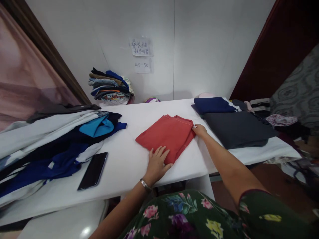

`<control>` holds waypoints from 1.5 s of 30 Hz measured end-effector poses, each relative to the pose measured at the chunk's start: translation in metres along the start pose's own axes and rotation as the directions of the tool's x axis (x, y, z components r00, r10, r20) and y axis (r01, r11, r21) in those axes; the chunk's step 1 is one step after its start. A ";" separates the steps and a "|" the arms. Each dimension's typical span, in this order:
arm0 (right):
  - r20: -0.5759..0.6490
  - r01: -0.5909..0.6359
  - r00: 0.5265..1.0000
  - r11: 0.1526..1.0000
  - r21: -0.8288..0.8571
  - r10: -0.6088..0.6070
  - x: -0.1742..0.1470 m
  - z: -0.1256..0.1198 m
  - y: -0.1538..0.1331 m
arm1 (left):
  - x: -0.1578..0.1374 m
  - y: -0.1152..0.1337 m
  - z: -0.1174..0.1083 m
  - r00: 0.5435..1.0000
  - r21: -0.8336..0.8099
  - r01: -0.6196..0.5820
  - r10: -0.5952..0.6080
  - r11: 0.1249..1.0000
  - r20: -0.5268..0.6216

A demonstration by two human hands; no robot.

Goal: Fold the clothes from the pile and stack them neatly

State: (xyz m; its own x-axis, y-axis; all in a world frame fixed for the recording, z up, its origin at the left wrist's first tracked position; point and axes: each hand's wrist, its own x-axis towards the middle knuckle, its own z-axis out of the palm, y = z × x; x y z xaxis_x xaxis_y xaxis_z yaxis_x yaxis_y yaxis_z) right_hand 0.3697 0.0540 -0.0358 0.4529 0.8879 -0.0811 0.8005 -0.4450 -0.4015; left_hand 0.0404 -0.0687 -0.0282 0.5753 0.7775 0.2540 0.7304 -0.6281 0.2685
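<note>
A folded red garment (165, 134) lies flat on the white table (122, 146) in front of me, its neckline edge toward the wall. My left hand (157, 163) rests on its near edge with the fingers spread flat over the cloth. At the garment's right corner, my right hand (200, 130) has its fingers closed on the edge of the fabric. The tips of the right fingers are partly hidden by the hand and cloth.
Loose clothes (62, 149) heap on the left, beside a black phone (93, 171). Folded dark garments (236, 129) and a navy one (214, 105) lie at the right. A tall clothing stack (109, 86) stands by the wall under paper signs (142, 47).
</note>
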 end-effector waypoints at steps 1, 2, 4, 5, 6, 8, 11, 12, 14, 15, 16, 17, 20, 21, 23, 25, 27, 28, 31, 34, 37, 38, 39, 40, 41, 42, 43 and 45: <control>0.007 0.001 1.000 1.000 -0.010 -0.001 0.001 -0.001 -0.001 | 0.000 0.001 0.002 1.000 0.002 0.004 -0.004 1.000 0.007; 0.011 0.006 1.000 1.000 -0.018 -0.005 0.002 -0.001 -0.002 | 0.001 0.002 0.003 1.000 0.005 0.007 -0.007 1.000 0.011; 0.000 0.021 1.000 1.000 -0.022 -0.021 0.001 0.000 -0.003 | 0.000 0.003 0.004 1.000 0.009 0.007 -0.007 1.000 0.020; -0.013 0.025 1.000 1.000 -0.019 -0.025 0.000 0.001 -0.003 | -0.001 0.004 0.004 1.000 0.009 0.008 -0.008 1.000 0.025; -0.027 0.024 0.999 1.000 -0.015 -0.025 -0.001 0.003 -0.002 | -0.002 0.004 0.004 1.000 0.008 0.011 -0.011 1.000 0.028; -0.050 0.014 0.999 1.000 -0.007 -0.014 -0.004 0.007 0.000 | -0.003 0.005 0.004 0.999 0.005 0.022 -0.022 1.000 0.029; -0.055 0.009 0.998 1.000 0.000 -0.009 -0.004 0.009 0.004 | -0.005 0.007 0.004 1.000 0.002 0.026 -0.027 1.000 0.011; -0.058 0.011 0.998 1.000 0.001 -0.011 -0.004 0.008 0.004 | -0.006 0.007 0.005 1.000 0.002 0.024 -0.024 1.000 0.003; -0.080 0.016 0.997 1.000 -0.002 -0.016 -0.005 0.004 0.001 | -0.006 0.007 0.007 1.000 0.001 0.016 -0.016 1.000 -0.012; -0.111 0.041 0.993 0.999 -0.002 -0.041 -0.008 0.001 -0.003 | -0.007 0.007 0.008 1.000 0.001 0.015 -0.015 1.000 -0.016; -0.158 0.102 0.982 0.995 -0.001 -0.101 -0.013 -0.001 -0.009 | -0.007 0.006 0.009 1.000 0.001 0.015 -0.015 1.000 -0.018; -0.211 0.202 0.957 0.979 -0.002 -0.198 -0.019 -0.002 -0.017 | -0.007 0.006 0.009 1.000 0.001 0.016 -0.016 1.000 -0.020; -0.290 0.573 0.778 0.819 -0.036 -0.557 -0.046 0.003 -0.045 | -0.008 0.007 0.010 1.000 -0.004 0.021 -0.021 1.000 -0.016; -0.273 0.647 0.723 0.760 -0.052 -0.634 -0.056 0.008 -0.052 | -0.008 0.008 0.010 1.000 -0.007 0.021 -0.021 1.000 -0.012; -0.176 0.691 0.697 0.717 -0.095 -0.695 -0.070 0.020 -0.060 | -0.009 0.010 0.009 1.000 -0.012 0.019 -0.019 1.000 -0.002; -0.060 0.664 0.733 0.731 -0.153 -0.678 -0.075 0.035 -0.058 | -0.009 0.011 0.009 1.000 -0.014 0.023 -0.023 1.000 0.006; 0.019 0.631 0.768 0.749 -0.203 -0.641 -0.073 0.049 -0.050 | -0.011 0.013 0.008 0.999 -0.016 0.031 -0.031 0.999 0.008; 0.034 0.620 0.777 0.754 -0.216 -0.629 -0.071 0.055 -0.046 | -0.011 0.013 0.009 0.999 -0.020 0.034 -0.034 0.999 0.006; 0.021 0.615 0.778 0.755 -0.227 -0.627 -0.065 0.064 -0.038 | -0.013 0.010 0.007 1.000 -0.079 0.016 -0.016 0.997 0.007; 0.005 0.613 0.779 0.759 -0.218 -0.627 -0.065 0.065 -0.038 | -0.010 -0.005 0.003 0.998 -0.221 0.013 -0.026 0.975 -0.060; 0.003 0.608 0.784 0.767 -0.205 -0.621 -0.066 0.064 -0.040 | -0.001 -0.037 -0.006 0.945 -0.320 0.133 -0.217 0.938 -0.245; 0.004 0.608 0.785 0.768 -0.202 -0.620 -0.067 0.063 -0.040 | 0.004 -0.051 -0.010 0.907 -0.333 0.209 -0.309 0.919 -0.284; 0.007 0.608 0.785 0.769 -0.199 -0.619 -0.067 0.063 -0.041 | 0.010 -0.064 -0.014 0.865 -0.343 0.303 -0.408 0.889 -0.291; 0.008 0.607 0.786 0.770 -0.197 -0.618 -0.067 0.063 -0.041 | 0.016 -0.078 -0.018 0.822 -0.351 0.402 -0.503 0.845 -0.268; 0.009 0.607 0.787 0.771 -0.196 -0.617 -0.067 0.063 -0.042 | 0.022 -0.091 -0.021 0.780 -0.357 0.491 -0.584 0.794 -0.226; 0.010 0.606 0.788 0.771 -0.194 -0.616 -0.067 0.063 -0.042 | 0.029 -0.102 -0.024 0.742 -0.362 0.563 -0.647 0.743 -0.176; 0.009 0.604 0.789 0.773 -0.193 -0.614 -0.067 0.063 -0.042 | 0.035 -0.112 -0.026 0.711 -0.366 0.615 -0.692 0.699 -0.128; 0.007 0.600 0.793 0.778 -0.186 -0.610 -0.068 0.062 -0.043 | 0.047 -0.127 -0.028 0.675 -0.373 0.668 -0.735 0.644 -0.060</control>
State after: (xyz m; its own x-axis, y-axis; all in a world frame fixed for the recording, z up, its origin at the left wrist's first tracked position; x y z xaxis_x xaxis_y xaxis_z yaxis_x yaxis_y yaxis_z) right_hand 0.2804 0.0202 -0.0702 -0.1319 0.9758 0.1743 0.9676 0.1649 -0.1910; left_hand -0.0351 0.0470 -0.0244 -0.1709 0.9849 0.0295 0.7174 0.1038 0.6889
